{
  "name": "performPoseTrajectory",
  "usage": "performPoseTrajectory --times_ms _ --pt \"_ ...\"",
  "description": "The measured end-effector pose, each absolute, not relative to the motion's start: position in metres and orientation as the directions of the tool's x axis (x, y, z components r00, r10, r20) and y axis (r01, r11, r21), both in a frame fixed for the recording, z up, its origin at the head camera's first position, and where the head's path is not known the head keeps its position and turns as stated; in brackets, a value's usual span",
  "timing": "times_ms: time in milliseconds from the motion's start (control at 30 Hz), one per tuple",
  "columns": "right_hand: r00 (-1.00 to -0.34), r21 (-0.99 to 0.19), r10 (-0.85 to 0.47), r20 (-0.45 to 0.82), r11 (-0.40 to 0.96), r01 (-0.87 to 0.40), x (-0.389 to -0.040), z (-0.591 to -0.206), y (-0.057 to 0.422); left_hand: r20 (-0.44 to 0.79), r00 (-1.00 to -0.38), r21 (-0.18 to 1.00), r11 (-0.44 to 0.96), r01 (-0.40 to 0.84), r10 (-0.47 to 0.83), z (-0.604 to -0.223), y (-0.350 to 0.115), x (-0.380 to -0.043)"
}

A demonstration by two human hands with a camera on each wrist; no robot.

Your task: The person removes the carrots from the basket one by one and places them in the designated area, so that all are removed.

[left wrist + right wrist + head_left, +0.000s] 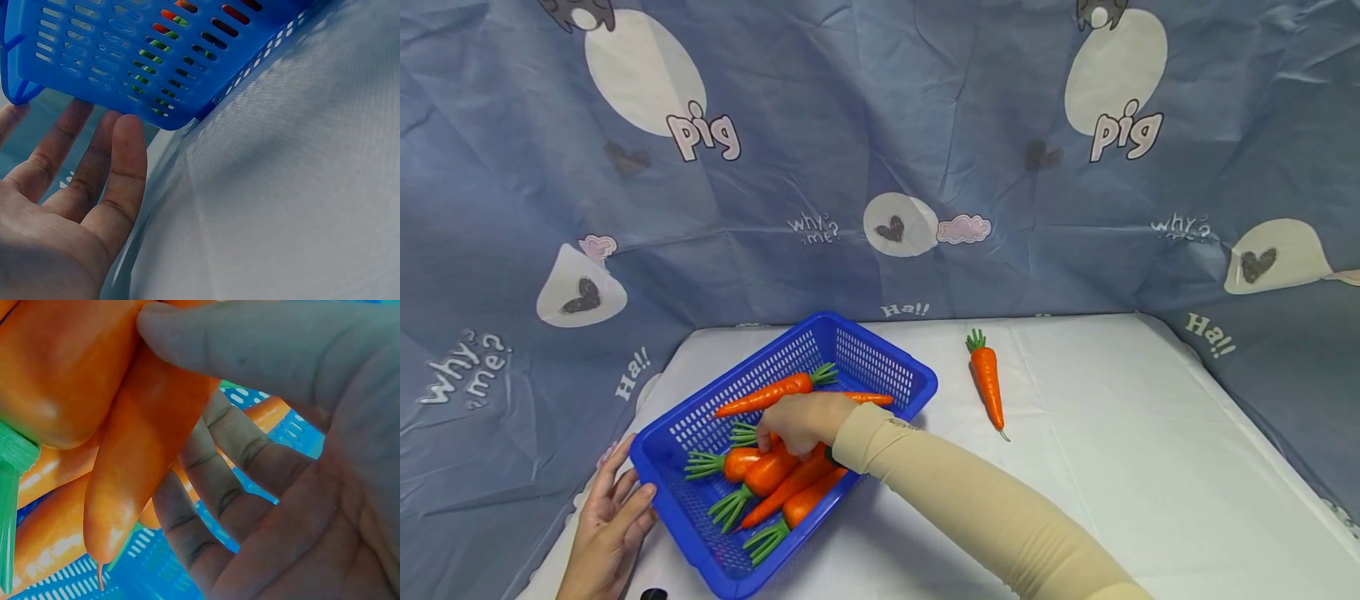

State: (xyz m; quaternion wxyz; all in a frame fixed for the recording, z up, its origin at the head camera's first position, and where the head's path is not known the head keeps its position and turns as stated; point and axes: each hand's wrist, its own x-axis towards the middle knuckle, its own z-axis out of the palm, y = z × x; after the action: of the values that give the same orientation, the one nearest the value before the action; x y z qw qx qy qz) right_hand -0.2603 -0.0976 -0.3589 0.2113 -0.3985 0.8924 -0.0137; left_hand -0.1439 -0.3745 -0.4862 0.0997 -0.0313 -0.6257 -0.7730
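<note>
A blue plastic basket [672,527] with slotted walls stands at an angle on the table and holds several orange carrots with green stems. My right hand [808,419] reaches into it over the near rim. In the right wrist view, that hand grips a carrot [147,440], thumb on its upper side and fingers curled behind it; its thin root tip points down. Another carrot [775,392] lies along the basket's back wall. At the basket's left corner is my left hand [608,525], with its extended fingers [128,165] touching the basket's edge from outside.
One carrot [988,383] lies alone on the white tablecloth [1097,450], right of the basket. A blue printed curtain [880,167] rises behind the table and down its sides. A small black object [653,594] shows at the bottom edge near my left hand.
</note>
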Motion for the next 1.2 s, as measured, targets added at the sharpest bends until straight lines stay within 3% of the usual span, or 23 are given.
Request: performPoseTrajectory --times_ms 300,1200 --pt "-0.57 -0.195 -0.741 -0.356 0.655 -0.73 -0.26 -0.356 -0.093 0.173 -0.978 0.963 -0.19 0.193 -0.116 -0.486 -0.374 -0.144" --pt "-0.493 -0.362 -0.818 -0.296 0.573 -0.735 -0.274 -0.329 -0.055 0.144 -0.984 0.973 -0.166 0.16 -0.105 -0.483 -0.376 -0.142"
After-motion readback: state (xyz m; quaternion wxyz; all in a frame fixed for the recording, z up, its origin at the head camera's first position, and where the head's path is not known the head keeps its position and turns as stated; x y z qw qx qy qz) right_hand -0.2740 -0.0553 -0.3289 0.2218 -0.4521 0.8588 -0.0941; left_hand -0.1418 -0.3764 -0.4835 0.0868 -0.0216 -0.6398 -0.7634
